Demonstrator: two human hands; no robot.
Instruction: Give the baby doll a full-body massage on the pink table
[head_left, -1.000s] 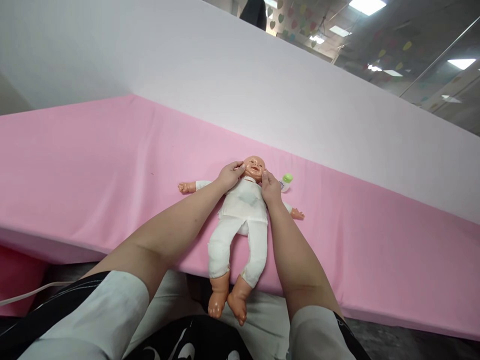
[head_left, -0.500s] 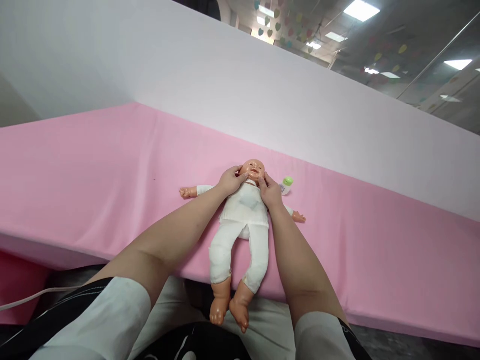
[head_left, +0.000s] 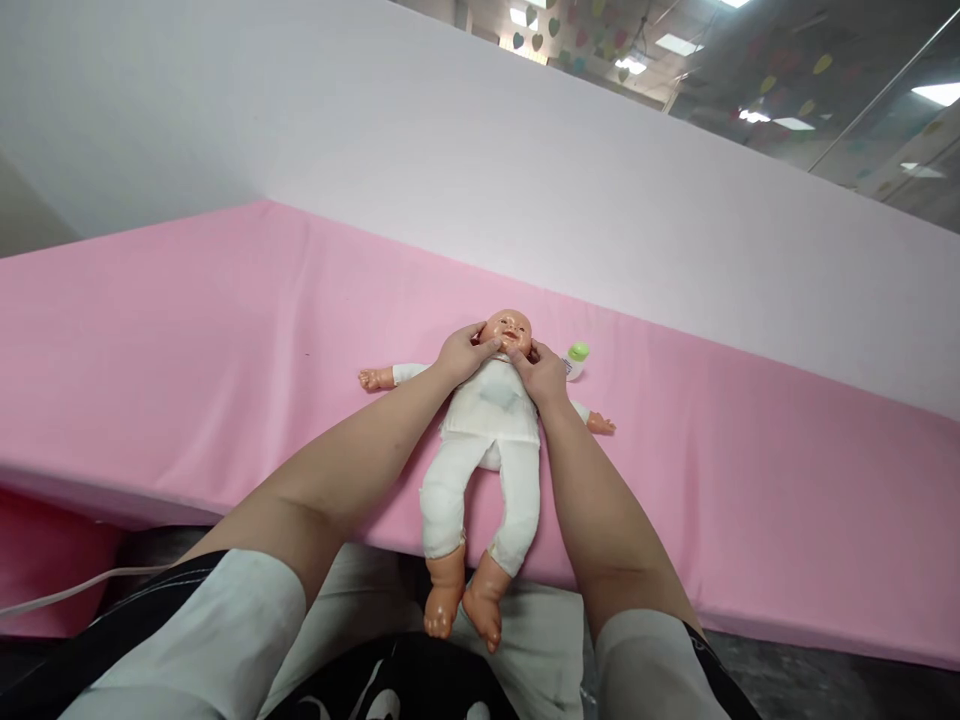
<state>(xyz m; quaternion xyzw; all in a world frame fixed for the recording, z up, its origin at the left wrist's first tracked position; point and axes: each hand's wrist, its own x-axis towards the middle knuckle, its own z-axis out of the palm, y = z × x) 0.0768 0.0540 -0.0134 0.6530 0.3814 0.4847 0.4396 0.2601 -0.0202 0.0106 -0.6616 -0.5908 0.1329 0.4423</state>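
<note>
A baby doll (head_left: 491, 400) with a white cloth body lies face up, its feet hanging over the near edge of the pink surface. My left hand (head_left: 463, 354) holds the left side of its head, fingers at the side and thumb by the chin. On the other side, my right hand (head_left: 544, 375) cups the jaw, with its thumb near the chin too. Some of my fingertips are hidden beside and behind the head. Just beyond my right hand, a small white bottle with a green cap (head_left: 577, 360) is partly covered by it.
The pink covered table (head_left: 187, 350) runs across the view, with a pale wall (head_left: 450, 150) along its far side. A glass pane with heart stickers (head_left: 750, 80) stands above the wall. A pale cable (head_left: 82, 582) hangs at lower left.
My right thumb has slid from the doll's cheek in towards its chin, and the left thumb has also shifted slightly inward. The doll stays in place, while the view shifts slightly.
</note>
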